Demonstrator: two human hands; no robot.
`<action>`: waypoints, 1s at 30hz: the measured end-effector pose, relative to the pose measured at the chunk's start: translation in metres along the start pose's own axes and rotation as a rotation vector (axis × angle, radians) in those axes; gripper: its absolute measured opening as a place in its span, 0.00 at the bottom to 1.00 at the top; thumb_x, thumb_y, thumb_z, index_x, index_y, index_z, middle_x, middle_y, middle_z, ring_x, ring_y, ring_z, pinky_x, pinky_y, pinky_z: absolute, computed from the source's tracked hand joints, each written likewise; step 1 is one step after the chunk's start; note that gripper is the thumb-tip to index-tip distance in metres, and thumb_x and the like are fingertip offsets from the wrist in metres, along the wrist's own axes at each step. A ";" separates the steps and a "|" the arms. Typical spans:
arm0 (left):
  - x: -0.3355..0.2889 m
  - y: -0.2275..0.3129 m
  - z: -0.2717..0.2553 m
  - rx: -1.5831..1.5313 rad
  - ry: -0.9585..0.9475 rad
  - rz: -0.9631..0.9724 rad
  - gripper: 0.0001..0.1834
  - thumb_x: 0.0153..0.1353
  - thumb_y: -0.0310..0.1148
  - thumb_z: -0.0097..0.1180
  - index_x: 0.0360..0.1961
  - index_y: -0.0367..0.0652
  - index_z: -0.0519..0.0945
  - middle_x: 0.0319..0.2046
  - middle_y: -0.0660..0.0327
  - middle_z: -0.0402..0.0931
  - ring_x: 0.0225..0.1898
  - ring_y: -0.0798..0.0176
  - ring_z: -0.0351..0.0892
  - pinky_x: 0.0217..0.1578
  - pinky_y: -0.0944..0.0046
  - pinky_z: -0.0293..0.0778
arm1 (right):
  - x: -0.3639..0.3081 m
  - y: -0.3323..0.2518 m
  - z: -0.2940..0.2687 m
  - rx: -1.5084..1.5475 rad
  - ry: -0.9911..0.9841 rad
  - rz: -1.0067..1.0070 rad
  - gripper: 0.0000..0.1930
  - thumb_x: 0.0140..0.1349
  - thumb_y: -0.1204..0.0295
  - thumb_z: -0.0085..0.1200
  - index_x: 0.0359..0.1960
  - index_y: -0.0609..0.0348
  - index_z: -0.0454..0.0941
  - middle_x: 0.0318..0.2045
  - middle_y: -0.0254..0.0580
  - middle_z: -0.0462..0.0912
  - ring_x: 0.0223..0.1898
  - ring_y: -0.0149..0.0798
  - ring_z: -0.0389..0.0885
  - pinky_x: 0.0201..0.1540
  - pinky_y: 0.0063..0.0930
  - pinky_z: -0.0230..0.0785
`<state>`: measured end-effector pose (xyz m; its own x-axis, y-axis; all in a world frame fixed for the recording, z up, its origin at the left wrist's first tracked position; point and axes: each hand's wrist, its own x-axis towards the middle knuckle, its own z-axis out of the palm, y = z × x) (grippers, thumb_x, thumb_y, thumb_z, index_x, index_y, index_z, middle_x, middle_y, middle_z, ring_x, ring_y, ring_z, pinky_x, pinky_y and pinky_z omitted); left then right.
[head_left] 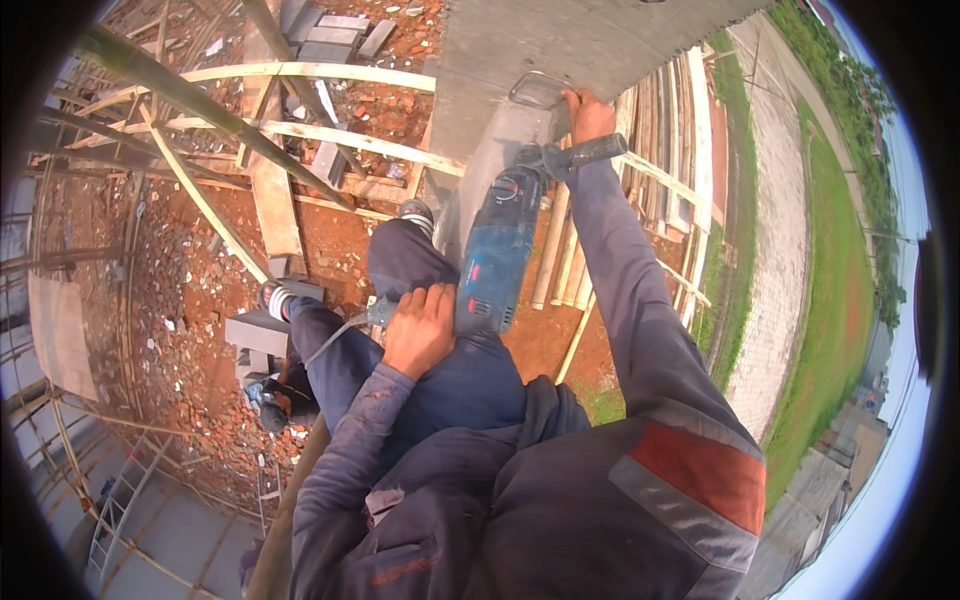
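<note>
A blue rotary hammer (500,240) lies along my thigh, its black chuck end pointing away from me. My left hand (422,330) is closed round its rear handle, beside the grey cable. The black side handle (597,152) sticks out to the right, next to my right wrist. Beyond it my right hand (590,115) has its fingers curled at the end of a bent metal loop (540,90), which lies on a grey concrete beam (490,150). Its fingertips are partly hidden. The tool's tip is hard to make out against the concrete.
I sit high up, legs over the beam. Bamboo poles (210,105) and pale wood strips cross at left. Far below lie red soil, rubble and grey blocks (262,330), with another person (285,398) there. Stacked poles (655,150) stand right, beyond them a paved path (775,290).
</note>
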<state>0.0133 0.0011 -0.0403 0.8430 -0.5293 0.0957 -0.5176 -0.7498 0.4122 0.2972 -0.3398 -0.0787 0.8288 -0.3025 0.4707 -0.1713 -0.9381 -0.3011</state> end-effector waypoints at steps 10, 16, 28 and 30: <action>-0.009 0.000 0.002 -0.007 0.066 -0.004 0.43 0.30 0.32 0.75 0.54 0.35 0.73 0.45 0.56 0.75 0.42 0.54 0.77 0.45 0.57 0.73 | 0.008 -0.015 -0.015 -0.067 -0.026 0.084 0.20 0.59 0.51 0.62 0.29 0.59 0.85 0.26 0.59 0.84 0.32 0.63 0.84 0.36 0.52 0.76; -0.010 -0.002 0.000 -0.008 0.068 0.005 0.43 0.30 0.32 0.75 0.54 0.35 0.74 0.44 0.56 0.75 0.42 0.54 0.77 0.44 0.57 0.73 | 0.006 -0.023 -0.015 -0.028 -0.003 0.066 0.21 0.59 0.49 0.62 0.30 0.57 0.86 0.25 0.58 0.83 0.31 0.61 0.85 0.35 0.51 0.76; -0.014 -0.007 0.003 0.010 0.115 -0.016 0.42 0.30 0.32 0.74 0.54 0.35 0.74 0.44 0.56 0.76 0.42 0.53 0.77 0.44 0.57 0.73 | -0.095 -0.022 -0.090 1.652 -0.442 0.298 0.30 0.68 0.63 0.55 0.68 0.62 0.60 0.49 0.52 0.81 0.51 0.43 0.82 0.58 0.38 0.72; -0.015 -0.005 0.003 0.002 0.098 -0.027 0.42 0.30 0.32 0.74 0.54 0.35 0.74 0.44 0.55 0.76 0.42 0.53 0.77 0.44 0.57 0.73 | -0.106 -0.043 -0.104 1.584 -0.426 0.253 0.31 0.69 0.69 0.55 0.69 0.62 0.56 0.50 0.53 0.80 0.53 0.43 0.81 0.61 0.38 0.70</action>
<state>0.0024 0.0119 -0.0463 0.8669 -0.4676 0.1725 -0.4946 -0.7640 0.4145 0.1618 -0.2849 -0.0293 0.9886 -0.0955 0.1162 0.1397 0.2965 -0.9448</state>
